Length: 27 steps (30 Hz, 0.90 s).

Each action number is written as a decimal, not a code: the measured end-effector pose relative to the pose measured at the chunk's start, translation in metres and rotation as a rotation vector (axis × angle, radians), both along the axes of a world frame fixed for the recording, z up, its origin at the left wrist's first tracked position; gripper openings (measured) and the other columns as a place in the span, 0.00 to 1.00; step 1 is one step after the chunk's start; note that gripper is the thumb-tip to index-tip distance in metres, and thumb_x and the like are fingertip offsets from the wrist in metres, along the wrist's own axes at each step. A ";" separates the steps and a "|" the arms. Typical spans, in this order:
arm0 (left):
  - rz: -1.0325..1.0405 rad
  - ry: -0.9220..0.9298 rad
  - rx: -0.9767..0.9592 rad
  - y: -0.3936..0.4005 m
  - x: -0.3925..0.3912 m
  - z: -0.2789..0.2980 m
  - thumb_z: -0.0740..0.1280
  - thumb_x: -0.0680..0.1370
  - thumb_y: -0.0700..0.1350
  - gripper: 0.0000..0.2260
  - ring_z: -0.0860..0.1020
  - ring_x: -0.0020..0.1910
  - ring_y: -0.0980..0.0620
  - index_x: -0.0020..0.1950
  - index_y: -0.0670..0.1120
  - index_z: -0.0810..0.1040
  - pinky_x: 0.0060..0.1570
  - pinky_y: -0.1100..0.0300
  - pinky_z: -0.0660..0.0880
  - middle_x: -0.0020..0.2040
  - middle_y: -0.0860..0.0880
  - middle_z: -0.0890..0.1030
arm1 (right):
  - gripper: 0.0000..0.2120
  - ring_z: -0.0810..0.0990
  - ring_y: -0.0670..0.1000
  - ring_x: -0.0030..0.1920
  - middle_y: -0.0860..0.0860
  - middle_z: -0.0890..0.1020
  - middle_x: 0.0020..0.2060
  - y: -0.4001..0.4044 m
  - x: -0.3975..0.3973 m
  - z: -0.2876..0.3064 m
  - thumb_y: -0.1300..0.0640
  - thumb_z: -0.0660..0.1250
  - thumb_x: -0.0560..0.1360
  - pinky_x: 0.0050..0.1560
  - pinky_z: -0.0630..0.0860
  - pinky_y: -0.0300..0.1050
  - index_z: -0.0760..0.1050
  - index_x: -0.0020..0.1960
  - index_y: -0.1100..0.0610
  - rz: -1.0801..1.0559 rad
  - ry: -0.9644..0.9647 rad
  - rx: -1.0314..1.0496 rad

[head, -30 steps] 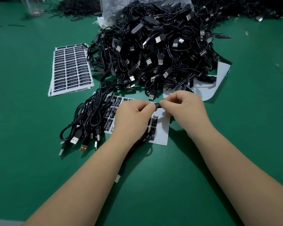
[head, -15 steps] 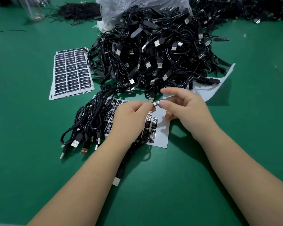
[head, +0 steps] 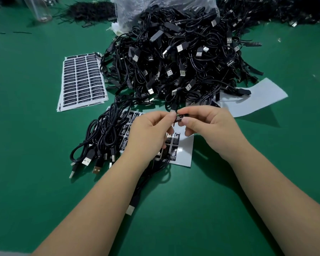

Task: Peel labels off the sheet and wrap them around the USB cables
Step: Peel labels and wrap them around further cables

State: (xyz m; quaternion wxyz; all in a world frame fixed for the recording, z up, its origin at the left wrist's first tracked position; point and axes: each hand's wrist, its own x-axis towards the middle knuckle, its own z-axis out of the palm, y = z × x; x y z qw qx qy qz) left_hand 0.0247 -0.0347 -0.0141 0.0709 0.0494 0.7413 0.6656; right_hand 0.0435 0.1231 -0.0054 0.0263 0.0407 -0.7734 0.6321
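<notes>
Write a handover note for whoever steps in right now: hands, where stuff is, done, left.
Left hand and right hand: both pinch one black label between the fingertips, above the part-used label sheet. The cable being labelled runs from under the left hand toward you, plug end on the green table.
Full label sheets lie far left; a peeled backing sheet lies right.
Done: a small bundle of cables lies left of the part-used sheet; I cannot see whether they carry labels.
Left: finish wrapping this label, then work through the big cable pile behind.
</notes>
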 end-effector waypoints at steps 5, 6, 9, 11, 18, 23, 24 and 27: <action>-0.008 0.076 -0.039 0.001 0.004 0.001 0.71 0.75 0.45 0.06 0.73 0.28 0.59 0.49 0.55 0.83 0.28 0.64 0.73 0.32 0.50 0.80 | 0.11 0.79 0.46 0.32 0.50 0.84 0.35 0.003 -0.003 -0.001 0.67 0.66 0.75 0.41 0.80 0.40 0.81 0.47 0.51 -0.036 -0.081 -0.148; -0.005 0.114 -0.062 0.001 0.004 0.001 0.71 0.75 0.45 0.07 0.72 0.28 0.58 0.48 0.57 0.83 0.29 0.63 0.73 0.33 0.47 0.80 | 0.11 0.79 0.47 0.32 0.51 0.84 0.35 0.004 -0.003 -0.001 0.67 0.66 0.75 0.41 0.80 0.40 0.82 0.48 0.52 -0.036 -0.097 -0.169; -0.008 0.213 -0.150 0.000 0.005 0.000 0.71 0.75 0.46 0.09 0.71 0.27 0.57 0.49 0.61 0.82 0.30 0.65 0.71 0.28 0.55 0.77 | 0.11 0.79 0.47 0.31 0.52 0.84 0.34 0.005 -0.004 -0.001 0.68 0.65 0.75 0.38 0.78 0.39 0.82 0.47 0.55 -0.041 -0.141 -0.243; -0.032 0.255 -0.221 0.000 0.005 0.000 0.70 0.76 0.46 0.09 0.72 0.26 0.63 0.53 0.60 0.81 0.30 0.70 0.70 0.27 0.62 0.77 | 0.12 0.78 0.48 0.31 0.53 0.84 0.34 0.005 -0.004 -0.001 0.68 0.64 0.76 0.37 0.78 0.39 0.82 0.46 0.55 -0.054 -0.153 -0.274; -0.071 0.312 -0.291 0.001 0.005 -0.001 0.67 0.78 0.44 0.11 0.76 0.36 0.68 0.59 0.53 0.81 0.38 0.73 0.70 0.37 0.68 0.80 | 0.07 0.81 0.48 0.34 0.50 0.84 0.35 0.006 -0.004 -0.001 0.64 0.71 0.72 0.43 0.80 0.41 0.82 0.46 0.52 -0.056 -0.119 -0.149; -0.066 0.369 -0.346 0.001 0.006 -0.001 0.64 0.80 0.44 0.10 0.78 0.39 0.67 0.58 0.53 0.82 0.42 0.72 0.72 0.40 0.63 0.82 | 0.07 0.81 0.48 0.37 0.49 0.84 0.36 0.004 -0.004 0.000 0.63 0.66 0.77 0.48 0.81 0.48 0.82 0.48 0.54 -0.067 -0.110 -0.123; -0.063 0.374 -0.345 0.001 0.006 -0.001 0.64 0.80 0.44 0.10 0.77 0.38 0.66 0.58 0.53 0.82 0.40 0.72 0.71 0.40 0.62 0.82 | 0.08 0.81 0.48 0.37 0.50 0.84 0.36 0.003 -0.004 0.000 0.63 0.65 0.77 0.48 0.81 0.48 0.82 0.48 0.53 -0.071 -0.112 -0.133; -0.060 0.366 -0.340 0.000 0.006 -0.002 0.65 0.79 0.44 0.11 0.76 0.35 0.65 0.60 0.54 0.81 0.37 0.71 0.71 0.39 0.61 0.82 | 0.10 0.81 0.50 0.37 0.51 0.84 0.37 0.001 -0.004 0.000 0.63 0.63 0.78 0.48 0.81 0.46 0.81 0.48 0.54 -0.079 -0.132 -0.184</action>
